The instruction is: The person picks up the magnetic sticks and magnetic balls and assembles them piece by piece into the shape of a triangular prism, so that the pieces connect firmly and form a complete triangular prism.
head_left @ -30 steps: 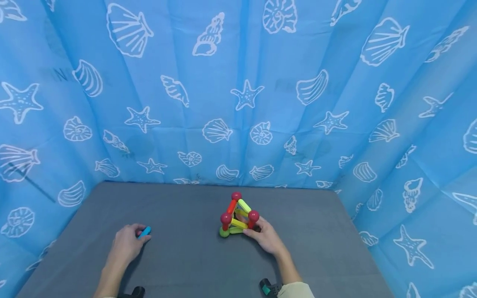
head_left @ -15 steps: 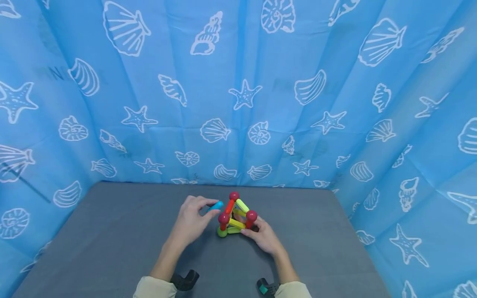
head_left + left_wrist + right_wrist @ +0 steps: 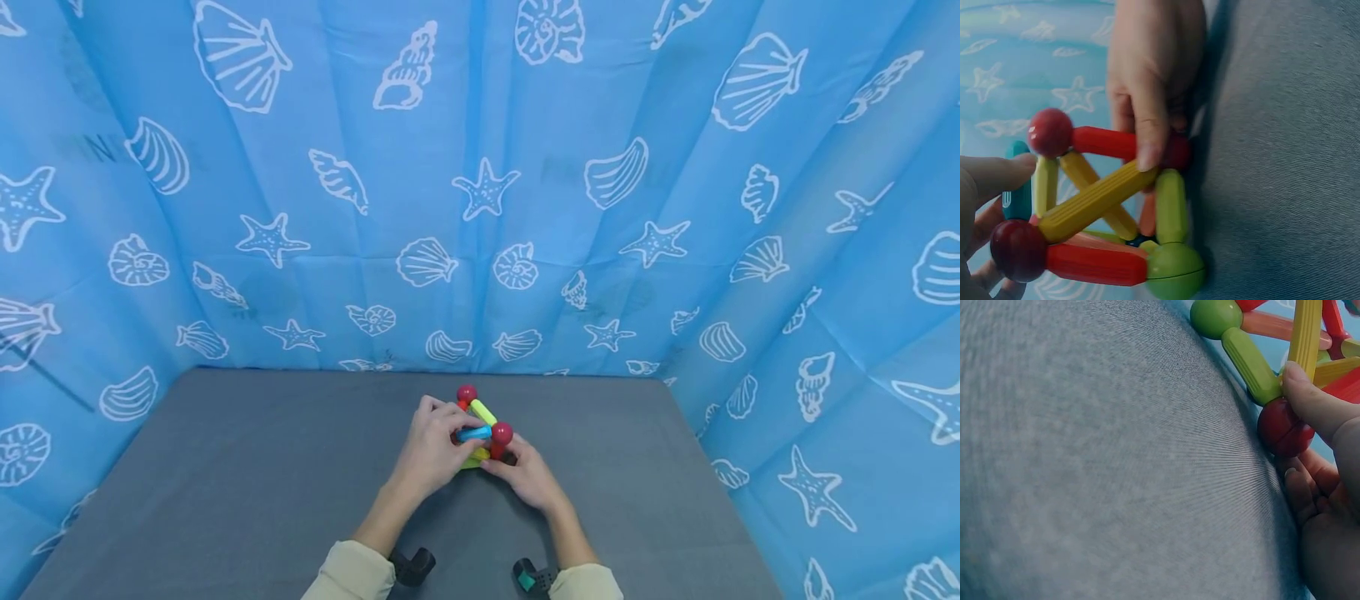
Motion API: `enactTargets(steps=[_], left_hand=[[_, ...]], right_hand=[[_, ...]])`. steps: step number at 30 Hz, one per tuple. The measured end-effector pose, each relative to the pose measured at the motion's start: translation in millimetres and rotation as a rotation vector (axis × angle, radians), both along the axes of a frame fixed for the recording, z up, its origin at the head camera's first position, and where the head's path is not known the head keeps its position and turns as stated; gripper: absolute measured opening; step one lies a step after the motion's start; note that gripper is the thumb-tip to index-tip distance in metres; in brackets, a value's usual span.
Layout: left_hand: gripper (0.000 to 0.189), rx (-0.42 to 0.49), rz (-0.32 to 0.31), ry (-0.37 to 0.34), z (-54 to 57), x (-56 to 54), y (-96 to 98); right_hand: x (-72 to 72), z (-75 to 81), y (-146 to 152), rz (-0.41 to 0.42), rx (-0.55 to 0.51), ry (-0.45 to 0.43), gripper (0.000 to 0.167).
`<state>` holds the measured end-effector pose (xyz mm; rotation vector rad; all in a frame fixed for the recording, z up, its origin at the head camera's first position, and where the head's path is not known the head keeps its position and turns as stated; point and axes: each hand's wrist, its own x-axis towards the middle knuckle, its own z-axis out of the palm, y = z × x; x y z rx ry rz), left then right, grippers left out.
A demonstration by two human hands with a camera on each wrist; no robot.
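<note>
A frame of coloured magnetic-looking sticks and balls stands on the grey cloth, with a red ball [image 3: 502, 433] at its upper right corner. My left hand [image 3: 429, 446] pinches a blue stick [image 3: 474, 433] between thumb and fingers over the frame's top. In the head view the stick's right end meets that upper red ball or lies just before it; which, I cannot tell. My right hand [image 3: 534, 477] grips the lower right corner, its thumb on a yellow stick [image 3: 1097, 200] by the lower red ball [image 3: 1284, 428]. A green ball [image 3: 1175, 272] forms another lower corner, hidden in the head view by my left hand.
A grey cloth-covered table [image 3: 247, 500] lies beneath both hands. Behind it and along the sides hangs a blue curtain [image 3: 480, 308] printed with white shells and starfish. Black wrist devices [image 3: 414, 567] sit on both forearms.
My left hand has carried the blue stick from the left of the table rightward to the top of the frame. My right hand keeps its hold on the same corner.
</note>
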<state>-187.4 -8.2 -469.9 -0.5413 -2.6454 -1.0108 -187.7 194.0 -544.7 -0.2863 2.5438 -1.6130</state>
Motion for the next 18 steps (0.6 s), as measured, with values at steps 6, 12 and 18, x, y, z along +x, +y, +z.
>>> enactTargets(steps=[6,12,18], left_hand=[[0.033,-0.046,0.025,0.049,-3.7,-0.3,3.8],[0.032,-0.123,0.034,0.107,-4.8,0.0,6.5],[0.046,0.050,0.122,-0.002,-6.7,8.7,0.7]], right_hand=[[-0.8,0.5,1,-0.003,-0.018,-0.027,0.031],[-1.8,1.3,8,-0.044,-0.046,-0.104,0.031],[-1.1,6.7,10,-0.042,-0.058,-0.137,0.047]])
